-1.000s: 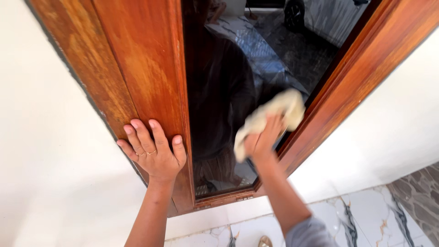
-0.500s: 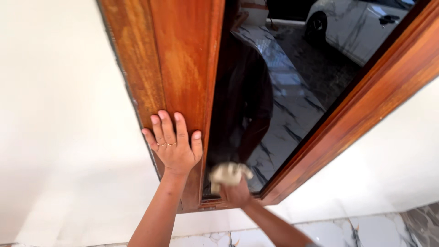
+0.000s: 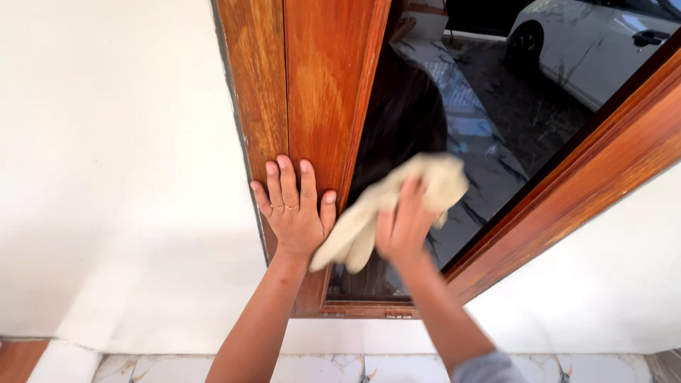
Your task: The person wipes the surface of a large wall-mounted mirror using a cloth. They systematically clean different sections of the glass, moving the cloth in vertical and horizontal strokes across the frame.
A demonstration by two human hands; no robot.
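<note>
Beige cloth [image 3: 386,206] bunched under the right hand [image 3: 404,227], fingers spread over it, pressing it flat on the dark glass pane [image 3: 489,142], low-middle of the pane. One end of the cloth hangs loose toward the left hand [image 3: 294,209], which holds nothing: palm flat, fingers wide, braced on the wooden frame [image 3: 319,85] just beside the glass edge, thin rings on two fingers. Progress, as a judgement: wiping is mid-way; the upper glass reflects sharply, so it looks clean, but whether it was wiped cannot be told. Bottom strip of glass under the cloth and the lower rail [image 3: 365,311] look left to do. Around: white wall [image 3: 106,177] both sides, marble-pattern floor tiles [image 3: 340,369] below, a white car [image 3: 589,42] reflected in the glass. Nothing blocks the pane; only the frame's inner moulding crowds the corners.
</note>
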